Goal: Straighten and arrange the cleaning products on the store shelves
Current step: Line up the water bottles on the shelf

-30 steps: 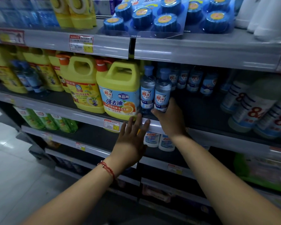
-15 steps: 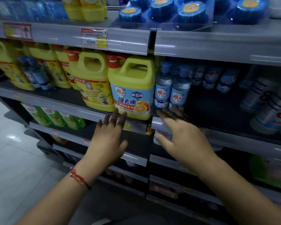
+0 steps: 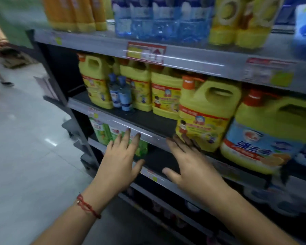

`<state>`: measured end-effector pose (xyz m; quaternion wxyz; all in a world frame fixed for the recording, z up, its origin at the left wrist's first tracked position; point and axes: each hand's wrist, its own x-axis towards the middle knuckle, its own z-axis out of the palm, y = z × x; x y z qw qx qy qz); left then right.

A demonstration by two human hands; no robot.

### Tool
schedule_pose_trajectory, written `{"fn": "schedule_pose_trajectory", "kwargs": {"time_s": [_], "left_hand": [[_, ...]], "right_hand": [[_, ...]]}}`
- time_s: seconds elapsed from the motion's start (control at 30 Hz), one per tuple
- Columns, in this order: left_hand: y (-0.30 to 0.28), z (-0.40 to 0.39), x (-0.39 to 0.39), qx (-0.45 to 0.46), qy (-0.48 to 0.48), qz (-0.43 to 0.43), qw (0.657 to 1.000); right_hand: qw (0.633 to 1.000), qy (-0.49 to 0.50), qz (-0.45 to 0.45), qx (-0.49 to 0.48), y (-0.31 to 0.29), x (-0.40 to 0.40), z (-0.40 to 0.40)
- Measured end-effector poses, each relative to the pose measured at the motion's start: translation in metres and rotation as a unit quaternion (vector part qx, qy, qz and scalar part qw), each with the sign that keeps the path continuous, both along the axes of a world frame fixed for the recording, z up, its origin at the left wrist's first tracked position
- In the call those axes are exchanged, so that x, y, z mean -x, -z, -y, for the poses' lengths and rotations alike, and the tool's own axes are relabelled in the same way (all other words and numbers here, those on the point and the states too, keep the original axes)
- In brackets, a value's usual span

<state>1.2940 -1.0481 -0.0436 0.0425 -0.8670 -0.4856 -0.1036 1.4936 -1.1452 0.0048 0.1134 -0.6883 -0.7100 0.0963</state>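
Your left hand (image 3: 119, 163) is spread flat, fingers released, before the shelf edge (image 3: 145, 134). Your right hand (image 3: 189, 167) is also released, fingertips touching the front yellow jug (image 3: 205, 117) on the middle shelf.

Head camera looks down, close to shelves (image 3: 124, 127).

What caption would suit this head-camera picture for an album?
Both open hands, left hand and right hand, reach toward a shelf edge beside yellow detergent jugs.
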Motion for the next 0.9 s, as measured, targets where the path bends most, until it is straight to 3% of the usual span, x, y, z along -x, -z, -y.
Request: {"fn": "schedule_pose_trajectory", "kwargs": {"time_s": [0.3, 0.53, 0.67, 0.9], "left_hand": [[-0.045, -0.119, 0.067, -0.041, 0.011, -0.012, 0.999], [-0.059, -0.197, 0.055, -0.024, 0.026, 0.028, 0.999], [-0.06, -0.241, 0.049, -0.061, 0.108, 0.075, 0.989], [-0.076, -0.284, 0.022, 0.027, 0.062, 0.023, 0.997]], "right_hand": [[0.997, 0.01, -0.045, -0.054, -0.018, 0.097, -0.115], [0.991, 0.045, -0.098, -0.083, -0.029, 0.101, -0.199], [0.992, 0.067, -0.072, -0.083, -0.026, 0.097, -0.247], [0.961, 0.089, -0.084, -0.247, 0.002, 0.089, -0.3]]}}
